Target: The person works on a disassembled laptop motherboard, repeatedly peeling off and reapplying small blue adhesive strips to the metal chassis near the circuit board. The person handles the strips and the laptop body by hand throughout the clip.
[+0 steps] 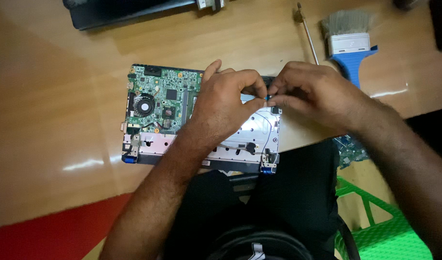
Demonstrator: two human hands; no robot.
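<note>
An opened laptop base (148,144) lies on the wooden table, its green motherboard (163,96) with a round fan on the left and a shiny metal plate (259,127) on the right. My left hand (226,101) rests over the middle of the board, thumb and forefinger pinched at its upper right edge. My right hand (312,94) meets it there, fingertips pinched on a small blue part (268,98). Both hands grip that same small piece; what it joins to is hidden by my fingers.
A blue-handled brush (348,43) and a thin metal screwdriver shaft (308,31) lie at the back right. A dark laptop part (120,12) sits at the back left. A green plastic stool (389,226) and another circuit board (348,151) are below the table edge at right.
</note>
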